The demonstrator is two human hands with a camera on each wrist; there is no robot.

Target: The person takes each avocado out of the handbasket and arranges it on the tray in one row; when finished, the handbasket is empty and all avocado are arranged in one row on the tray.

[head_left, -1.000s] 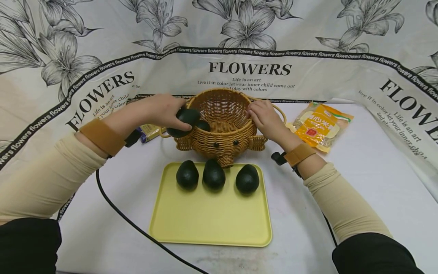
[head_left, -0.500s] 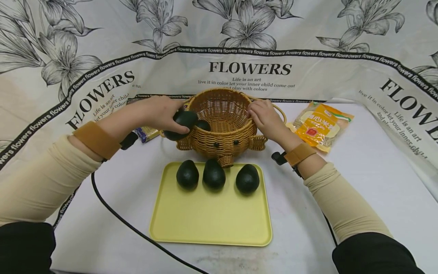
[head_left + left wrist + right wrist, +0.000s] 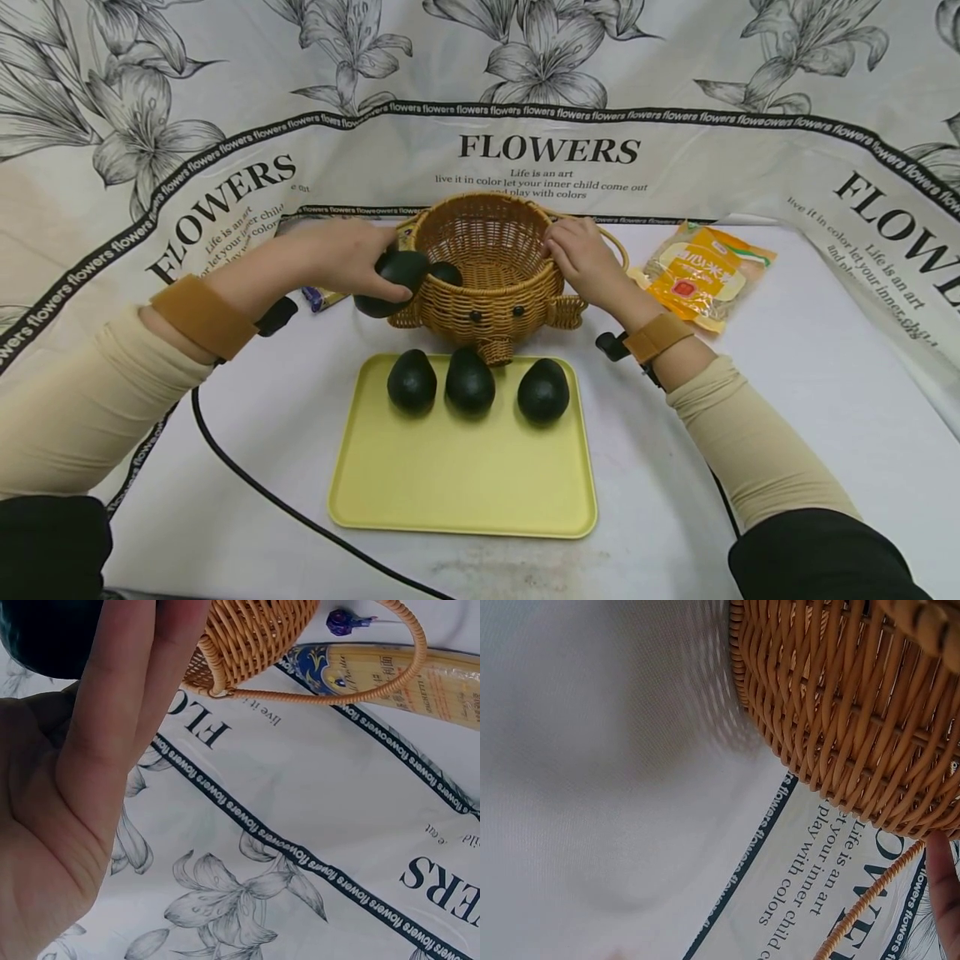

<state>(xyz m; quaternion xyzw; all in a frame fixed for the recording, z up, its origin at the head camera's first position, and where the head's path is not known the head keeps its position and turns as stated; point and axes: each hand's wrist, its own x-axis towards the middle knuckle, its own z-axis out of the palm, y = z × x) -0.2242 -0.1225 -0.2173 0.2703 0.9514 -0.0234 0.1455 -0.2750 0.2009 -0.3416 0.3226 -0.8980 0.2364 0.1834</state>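
My left hand (image 3: 352, 254) grips a dark green avocado (image 3: 403, 272) just outside the left rim of a wicker basket (image 3: 487, 310); in the left wrist view the same avocado (image 3: 49, 634) shows behind the fingers. Inside the basket, at its left, another avocado (image 3: 447, 273) is partly visible. My right hand (image 3: 588, 260) holds the basket's right rim, its fingers bent over the edge; a finger (image 3: 941, 889) touches the wickerwork in the right wrist view. Three avocados stand on a yellow tray (image 3: 461, 483) in front: one at left (image 3: 412, 383), one in the middle (image 3: 470, 385), one at right (image 3: 543, 392).
An orange-and-clear food bag (image 3: 697, 275) lies right of the basket. Behind the left hand is a spaghetti packet (image 3: 390, 671), with a purple-wrapped lollipop (image 3: 341, 622) nearby. A black cable (image 3: 277, 502) crosses the table at left. Flower-printed cloth (image 3: 547, 146) hangs behind.
My left hand has drawn slightly left and toward me with the avocado, away from the basket opening. The right hand, basket and tray avocados have stayed put.
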